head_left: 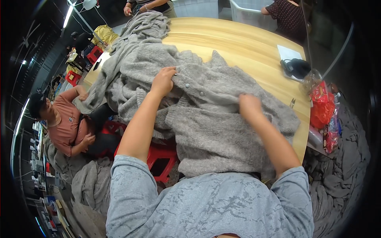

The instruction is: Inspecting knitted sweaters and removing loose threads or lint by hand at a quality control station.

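Observation:
A grey knitted cardigan (222,127) lies across the near side of the wooden table and hangs over its front edge. My left hand (163,82) is closed on the upper part of its button band, fingers pinched beside a small dark spot. Two shiny buttons (187,85) show along the band between my hands. Farther along the same band, my right hand (250,107) has its fingers curled into the knit; its fingertips are hidden and slightly blurred.
More grey knitwear (147,25) is heaped along the table's left side. Small snips (292,103) lie near the right edge, by a dark cap (297,68) and a red plastic bag (322,105). A co-worker (69,119) sits at the left; red stools (162,160) stand below.

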`<state>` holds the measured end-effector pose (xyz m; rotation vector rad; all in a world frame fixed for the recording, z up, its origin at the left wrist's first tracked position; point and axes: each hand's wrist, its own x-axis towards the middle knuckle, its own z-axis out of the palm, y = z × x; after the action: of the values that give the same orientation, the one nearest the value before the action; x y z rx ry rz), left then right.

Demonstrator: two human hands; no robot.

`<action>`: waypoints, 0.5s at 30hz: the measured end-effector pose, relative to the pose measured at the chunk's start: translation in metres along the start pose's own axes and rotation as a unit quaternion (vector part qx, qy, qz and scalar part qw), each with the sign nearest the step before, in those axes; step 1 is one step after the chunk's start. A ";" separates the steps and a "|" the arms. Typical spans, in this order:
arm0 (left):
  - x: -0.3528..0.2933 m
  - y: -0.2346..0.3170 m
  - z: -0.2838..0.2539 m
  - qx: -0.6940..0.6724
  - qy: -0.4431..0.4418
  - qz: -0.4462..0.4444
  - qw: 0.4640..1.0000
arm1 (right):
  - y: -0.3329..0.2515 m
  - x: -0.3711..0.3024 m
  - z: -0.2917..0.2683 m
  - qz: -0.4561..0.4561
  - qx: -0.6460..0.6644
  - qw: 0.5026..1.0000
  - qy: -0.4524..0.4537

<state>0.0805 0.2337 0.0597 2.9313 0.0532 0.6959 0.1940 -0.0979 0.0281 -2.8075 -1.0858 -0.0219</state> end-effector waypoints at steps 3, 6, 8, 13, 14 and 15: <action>0.006 0.017 -0.013 -0.017 0.055 -0.005 0.998 | 0.076 0.020 -0.024 0.109 -0.104 0.983 0.106; -0.004 0.033 -0.005 -0.021 0.040 0.028 0.999 | 0.139 0.014 -0.096 0.108 -0.038 0.937 0.330; -0.014 0.064 -0.001 -0.009 0.035 0.086 0.996 | 0.160 -0.013 -0.140 0.136 0.003 0.918 0.372; -0.039 0.086 0.048 0.004 -0.046 0.110 0.993 | 0.192 -0.058 -0.101 0.056 0.113 0.992 -0.002; -0.045 0.085 0.051 -0.003 -0.088 0.092 0.992 | 0.183 -0.070 -0.098 0.019 0.101 0.989 -0.108; -0.046 0.087 0.050 -0.011 -0.129 0.080 0.988 | 0.185 -0.075 -0.097 0.072 0.245 0.927 -0.276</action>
<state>0.0621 0.1391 0.0062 3.0002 -0.2145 0.3263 0.2657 -0.2962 0.0983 -2.4571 -0.8055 0.9642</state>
